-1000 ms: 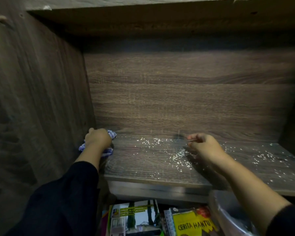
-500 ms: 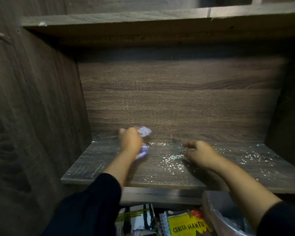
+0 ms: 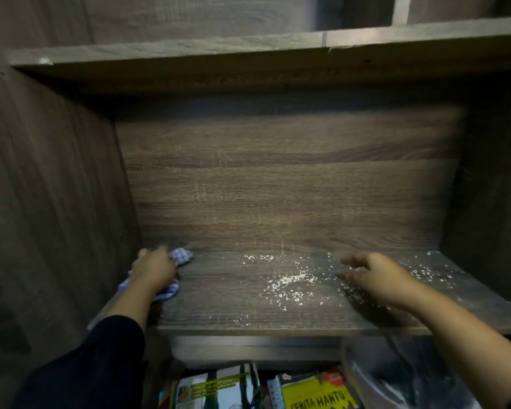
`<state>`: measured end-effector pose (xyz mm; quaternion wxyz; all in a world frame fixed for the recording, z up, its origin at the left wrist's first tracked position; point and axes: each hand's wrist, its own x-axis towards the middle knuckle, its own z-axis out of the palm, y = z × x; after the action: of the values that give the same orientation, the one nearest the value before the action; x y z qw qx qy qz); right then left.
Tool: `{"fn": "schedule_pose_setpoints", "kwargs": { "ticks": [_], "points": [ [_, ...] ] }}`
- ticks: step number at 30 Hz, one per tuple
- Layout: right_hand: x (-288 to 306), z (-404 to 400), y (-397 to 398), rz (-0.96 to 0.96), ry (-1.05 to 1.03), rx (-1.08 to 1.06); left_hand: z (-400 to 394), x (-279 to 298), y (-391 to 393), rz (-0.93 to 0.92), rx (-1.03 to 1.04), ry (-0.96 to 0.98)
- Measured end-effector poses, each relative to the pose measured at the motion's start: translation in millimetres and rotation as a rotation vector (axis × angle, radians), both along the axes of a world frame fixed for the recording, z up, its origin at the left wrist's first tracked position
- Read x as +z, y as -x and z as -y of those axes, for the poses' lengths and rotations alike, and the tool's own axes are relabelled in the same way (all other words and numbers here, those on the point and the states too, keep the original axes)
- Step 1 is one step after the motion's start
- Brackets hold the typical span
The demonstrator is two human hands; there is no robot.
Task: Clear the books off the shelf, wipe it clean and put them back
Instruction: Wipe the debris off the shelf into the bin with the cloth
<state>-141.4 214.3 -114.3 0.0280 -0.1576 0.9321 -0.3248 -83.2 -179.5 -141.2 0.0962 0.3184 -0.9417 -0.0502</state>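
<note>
Dim wooden shelf [image 3: 248, 317] stands bare of books [image 3: 316, 394], stacked below. Left hand [image 3: 154, 268] grips cloth [image 3: 181, 256] far-left to sweep crumbs [image 3: 286, 283]; right hand [image 3: 378, 278] rests loosely open, steadying.

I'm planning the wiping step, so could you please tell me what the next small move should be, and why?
Probably sweep the left hand and its cloth rightward: white crumbs cover the shelf middle, while the right hand rests among more.
</note>
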Motion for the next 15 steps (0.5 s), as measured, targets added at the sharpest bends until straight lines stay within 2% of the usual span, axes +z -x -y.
{"fn": "schedule_pose_setpoints", "kwargs": {
  "ticks": [2, 5, 10, 13, 15],
  "points": [
    [1.7, 4.0, -1.0, -0.005, -0.004, 0.007, -9.4, 2.4, 1.2, -0.107, -0.106, 0.034],
    [2.9, 16.9, 0.3, -0.013, -0.003, 0.028, -7.9, 12.4, -1.6, -0.231, -0.009, 0.172],
    [-0.1, 39.0, 1.7, -0.039, 0.018, 0.063, 24.2, -3.4, -0.9, 0.131, 0.017, 0.077],
    [-4.3, 51.3, 0.7, -0.049, -0.002, 0.086, 19.1, -6.9, -8.0, 0.082, -0.113, 0.149],
    [-5.9, 59.7, -1.1, -0.06, -0.007, 0.097, 15.1, -10.2, -13.2, 0.01, -0.131, 0.162]
  ]
}}
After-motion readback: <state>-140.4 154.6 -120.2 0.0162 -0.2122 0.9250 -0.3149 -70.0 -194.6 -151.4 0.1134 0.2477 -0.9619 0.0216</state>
